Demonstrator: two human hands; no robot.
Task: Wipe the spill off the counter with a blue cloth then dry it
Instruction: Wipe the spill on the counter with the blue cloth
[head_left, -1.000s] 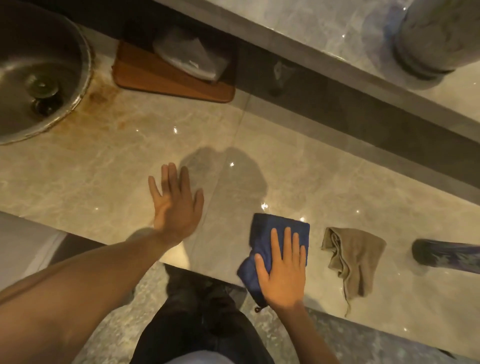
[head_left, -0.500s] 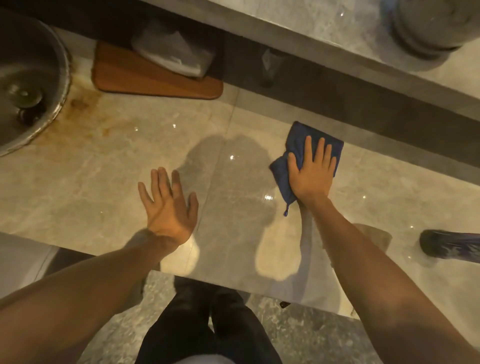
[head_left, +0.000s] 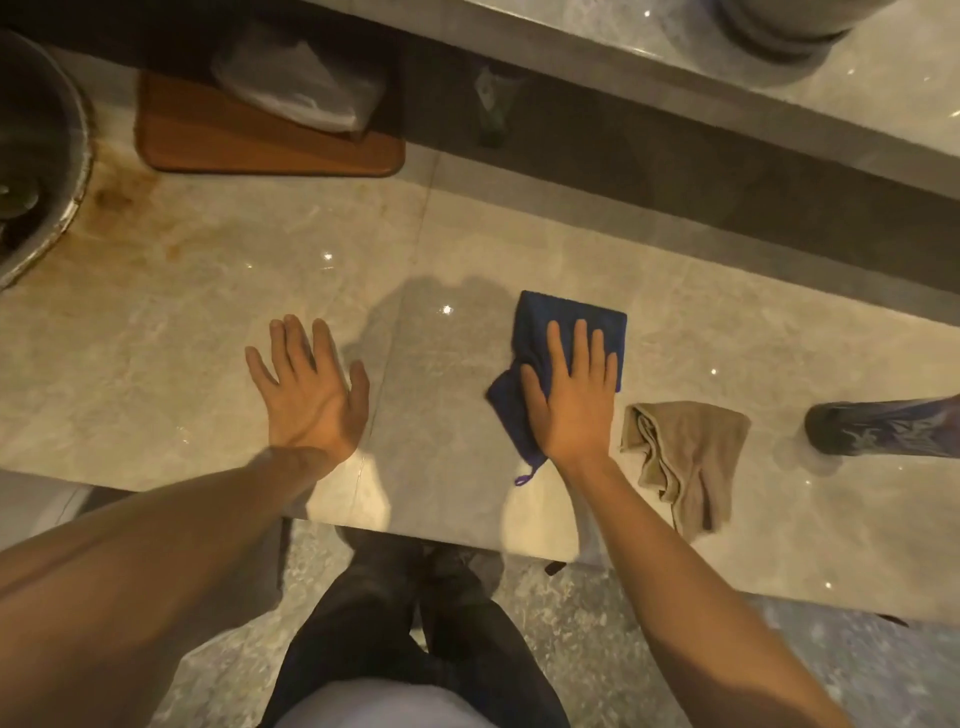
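A folded blue cloth (head_left: 550, 317) lies on the beige marble counter (head_left: 208, 291) near the middle. My right hand (head_left: 571, 395) presses flat on top of it, fingers spread, covering its near half; a small loop hangs from its near corner. My left hand (head_left: 306, 384) rests flat on the bare counter to the left, fingers apart, holding nothing. A crumpled tan cloth (head_left: 685, 457) lies just right of my right hand. No distinct spill shows on the glossy surface.
A metal sink (head_left: 36, 156) sits at the far left with rust-coloured stains beside it. A wooden board (head_left: 249, 145) with a plastic-wrapped item stands at the back. A dark patterned object (head_left: 893, 431) lies at the right edge. The counter's front edge runs just below my hands.
My right hand has slid the blue cloth from the back of the counter towards me, to beside the tan cloth. My left hand stays flat in place.
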